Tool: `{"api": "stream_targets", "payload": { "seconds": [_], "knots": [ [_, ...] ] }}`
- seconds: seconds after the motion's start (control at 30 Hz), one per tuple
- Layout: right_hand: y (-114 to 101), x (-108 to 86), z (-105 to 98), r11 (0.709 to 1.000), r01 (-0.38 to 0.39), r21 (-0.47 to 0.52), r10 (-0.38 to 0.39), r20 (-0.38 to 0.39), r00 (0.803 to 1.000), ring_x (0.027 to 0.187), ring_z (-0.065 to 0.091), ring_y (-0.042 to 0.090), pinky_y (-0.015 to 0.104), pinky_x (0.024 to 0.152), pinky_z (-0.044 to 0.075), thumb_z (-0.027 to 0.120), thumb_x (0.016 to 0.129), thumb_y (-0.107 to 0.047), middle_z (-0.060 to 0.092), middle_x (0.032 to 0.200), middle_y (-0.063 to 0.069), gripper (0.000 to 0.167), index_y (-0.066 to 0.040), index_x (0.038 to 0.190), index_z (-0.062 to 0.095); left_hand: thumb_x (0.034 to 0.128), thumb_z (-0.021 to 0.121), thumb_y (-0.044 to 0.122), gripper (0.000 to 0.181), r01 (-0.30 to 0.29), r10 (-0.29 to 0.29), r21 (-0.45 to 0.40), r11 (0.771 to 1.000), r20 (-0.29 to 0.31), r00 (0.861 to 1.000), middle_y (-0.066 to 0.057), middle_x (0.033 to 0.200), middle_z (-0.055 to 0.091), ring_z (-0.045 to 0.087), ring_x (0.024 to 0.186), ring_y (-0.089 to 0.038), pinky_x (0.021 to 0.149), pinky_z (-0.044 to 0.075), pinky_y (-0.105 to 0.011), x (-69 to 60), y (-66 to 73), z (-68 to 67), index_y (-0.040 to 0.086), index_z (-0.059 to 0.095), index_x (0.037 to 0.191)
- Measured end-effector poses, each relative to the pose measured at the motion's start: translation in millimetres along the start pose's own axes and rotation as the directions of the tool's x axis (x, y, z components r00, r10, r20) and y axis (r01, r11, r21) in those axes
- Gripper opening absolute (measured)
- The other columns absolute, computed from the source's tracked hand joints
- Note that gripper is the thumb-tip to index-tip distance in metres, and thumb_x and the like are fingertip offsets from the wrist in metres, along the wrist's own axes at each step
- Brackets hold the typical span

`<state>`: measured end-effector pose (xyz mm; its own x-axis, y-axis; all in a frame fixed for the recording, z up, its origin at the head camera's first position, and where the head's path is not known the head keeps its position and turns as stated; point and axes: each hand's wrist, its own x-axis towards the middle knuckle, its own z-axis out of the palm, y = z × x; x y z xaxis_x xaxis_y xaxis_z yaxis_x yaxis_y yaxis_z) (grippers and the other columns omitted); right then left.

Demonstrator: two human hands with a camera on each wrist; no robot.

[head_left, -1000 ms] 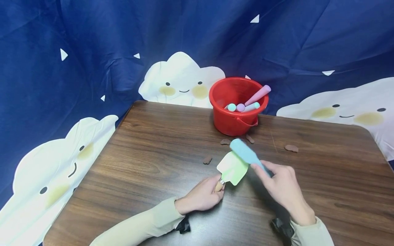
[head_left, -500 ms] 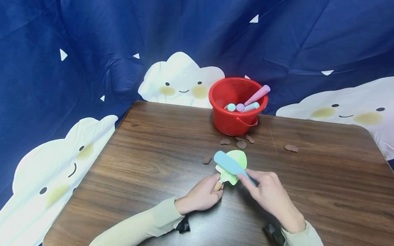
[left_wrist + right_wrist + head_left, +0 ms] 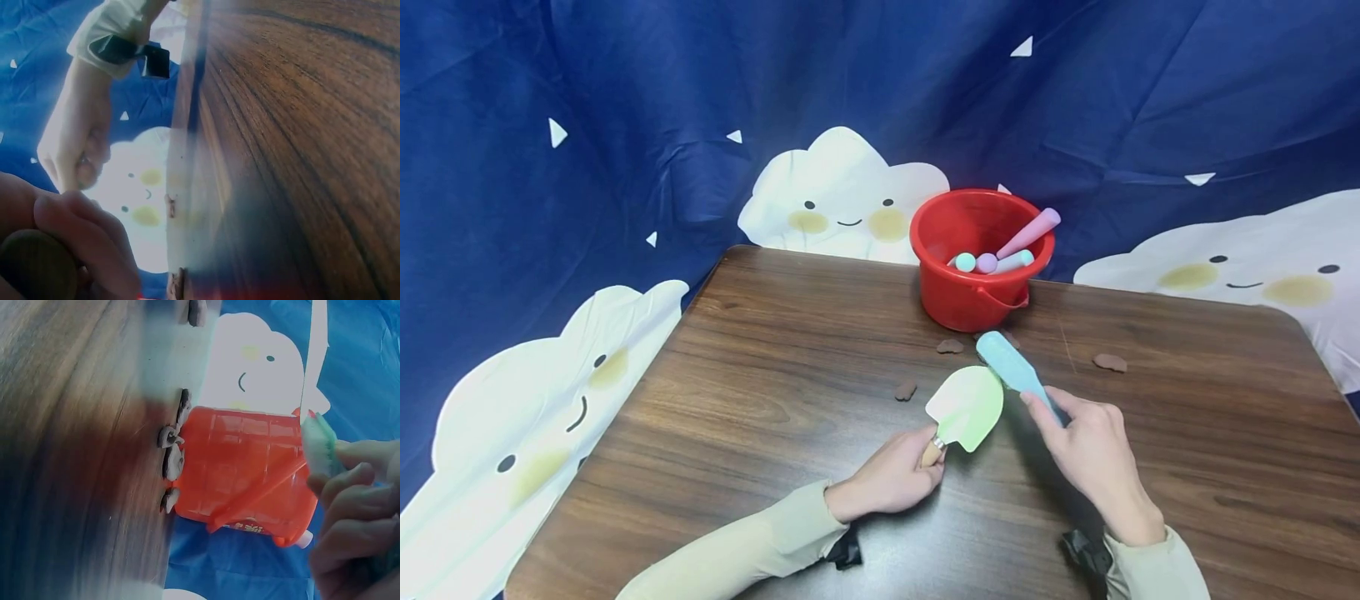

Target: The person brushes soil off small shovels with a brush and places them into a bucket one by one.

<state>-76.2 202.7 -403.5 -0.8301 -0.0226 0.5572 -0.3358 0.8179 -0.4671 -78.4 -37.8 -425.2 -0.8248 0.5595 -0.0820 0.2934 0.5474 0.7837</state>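
My left hand (image 3: pixel 891 471) grips the wooden handle (image 3: pixel 933 452) of a small trowel, its white-and-green blade (image 3: pixel 966 408) raised above the table. In the left wrist view the round handle end (image 3: pixel 37 265) shows inside the curled fingers. My right hand (image 3: pixel 1090 450) holds a light blue, flat, paddle-shaped tool (image 3: pixel 1009 364) by its narrow end. Its wide end lies beside the blade's upper right edge in the head view; whether they touch I cannot tell. In the right wrist view the fingers (image 3: pixel 356 512) curl round the tool.
A red bucket (image 3: pixel 962 304) at the table's back edge holds several pastel-handled things, one pink handle (image 3: pixel 1030 232) sticking out. Flat brown pieces lie in front of it, one (image 3: pixel 906 390) left of the trowel and another (image 3: pixel 1109 362) farther right. A blue cloud-printed cloth hangs behind.
The blue tool swept left and down across the trowel blade, then came back up and right to the blade's edge. The left hand and trowel stayed nearly still.
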Motion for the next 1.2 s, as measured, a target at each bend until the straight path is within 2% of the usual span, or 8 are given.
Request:
{"api": "stream_targets", "payload": {
  "seconds": [0.13, 0.3, 0.47, 0.7, 0.87, 1.03, 1.1, 1.2],
  "knots": [
    [-2.6, -1.7, 0.1, 0.998, 0.035, 0.061, -0.037, 0.021, 0.999, 0.058, 0.054, 0.001, 0.009, 0.056, 0.045, 0.079, 0.074, -0.012, 0.074, 0.076, 0.011, 0.025, 0.001, 0.096, 0.075, 0.085, 0.055, 0.005, 0.007, 0.064, -0.061, -0.12, 0.991, 0.023, 0.998, 0.007, 0.063, 0.047, 0.045, 0.049, -0.001, 0.044, 0.044, -0.019, 0.5, 2.3, -1.3, 0.011, 0.052, 0.087],
    [-6.0, -7.1, -1.6, 0.975, 0.138, 0.171, -0.167, 0.164, 0.972, 0.077, 0.07, 0.006, 0.006, 0.068, 0.051, 0.081, 0.073, -0.01, 0.076, 0.088, 0.004, 0.023, -0.005, 0.096, 0.076, 0.0875, 0.054, 0.003, 0.011, 0.169, -0.16, -0.284, 0.944, 0.054, 0.986, 0.002, 0.051, 0.048, 0.044, 0.033, -0.008, 0.03, 0.042, -0.026, 0.8, 5.8, -2.6, 0.012, 0.049, 0.083],
    [0.3, -10.2, -1.1, 0.964, 0.16, 0.215, -0.209, 0.233, 0.95, 0.074, 0.067, 0.001, 0.006, 0.062, 0.048, 0.083, 0.072, -0.014, 0.075, 0.086, -0.002, 0.023, -0.009, 0.093, 0.077, 0.0861, 0.053, 0.001, 0.012, 0.181, -0.167, -0.339, 0.923, 0.071, 0.983, 0.0, 0.045, 0.046, 0.043, 0.031, -0.01, 0.028, 0.037, -0.026, 0.1, 6.6, -5.4, 0.011, 0.048, 0.081],
    [17.3, -7.6, 2.6, 0.965, 0.138, 0.224, -0.185, 0.205, 0.961, 0.085, 0.07, 0.003, 0.005, 0.072, 0.051, 0.084, 0.069, -0.01, 0.076, 0.091, 0.004, 0.029, -0.005, 0.097, 0.077, 0.0784, 0.052, -0.003, 0.014, 0.184, -0.159, -0.366, 0.912, 0.099, 0.982, 0.001, 0.043, 0.044, 0.04, 0.029, -0.009, 0.025, 0.032, -0.024, -2.0, 6.7, -7.1, 0.01, 0.047, 0.078],
    [25.5, -1.9, 4.0, 0.988, 0.044, 0.149, -0.065, 0.141, 0.988, 0.092, 0.065, -0.002, -0.003, 0.079, 0.042, 0.083, 0.073, -0.014, 0.075, 0.093, 0.011, 0.031, -0.003, 0.101, 0.075, 0.0783, 0.051, -0.003, 0.013, 0.145, -0.129, -0.303, 0.942, 0.074, 0.989, 0.002, 0.045, 0.044, 0.041, 0.029, -0.007, 0.026, 0.035, -0.023, -3.6, 5.3, -6.0, 0.01, 0.047, 0.077],
    [25.0, 3.5, 2.1, 0.996, -0.032, 0.087, 0.025, 0.084, 0.996, 0.067, 0.053, -0.016, 0.001, 0.063, 0.041, 0.082, 0.073, -0.016, 0.074, 0.086, 0.017, 0.032, 0.001, 0.1, 0.075, 0.0791, 0.051, -0.001, 0.014, 0.106, -0.097, -0.211, 0.972, 0.051, 0.994, 0.004, 0.048, 0.046, 0.041, 0.029, -0.005, 0.028, 0.039, -0.023, -3.9, 3.0, -4.3, 0.012, 0.048, 0.078],
    [21.3, 4.9, 1.3, 0.997, -0.044, 0.059, 0.04, 0.075, 0.996, 0.055, 0.049, -0.009, 0.005, 0.059, 0.041, 0.081, 0.075, -0.017, 0.074, 0.081, 0.018, 0.033, 0.003, 0.099, 0.074, 0.0797, 0.051, 0.0, 0.014, 0.096, -0.09, -0.183, 0.978, 0.043, 0.995, 0.005, 0.05, 0.046, 0.042, 0.03, -0.004, 0.029, 0.04, -0.023, -3.3, 2.2, -4.2, 0.013, 0.049, 0.079],
    [12.1, 5.4, 1.7, 0.998, -0.049, 0.03, 0.047, 0.06, 0.997, 0.057, 0.062, 0.007, 0.006, 0.063, 0.043, 0.08, 0.076, -0.019, 0.074, 0.082, 0.017, 0.033, 0.003, 0.099, 0.074, 0.081, 0.052, 0.001, 0.013, 0.075, -0.073, -0.126, 0.989, 0.027, 0.997, 0.006, 0.055, 0.047, 0.043, 0.031, -0.002, 0.032, 0.042, -0.022, -2.2, 1.4, -4.9, 0.014, 0.049, 0.08]
  ]
}}
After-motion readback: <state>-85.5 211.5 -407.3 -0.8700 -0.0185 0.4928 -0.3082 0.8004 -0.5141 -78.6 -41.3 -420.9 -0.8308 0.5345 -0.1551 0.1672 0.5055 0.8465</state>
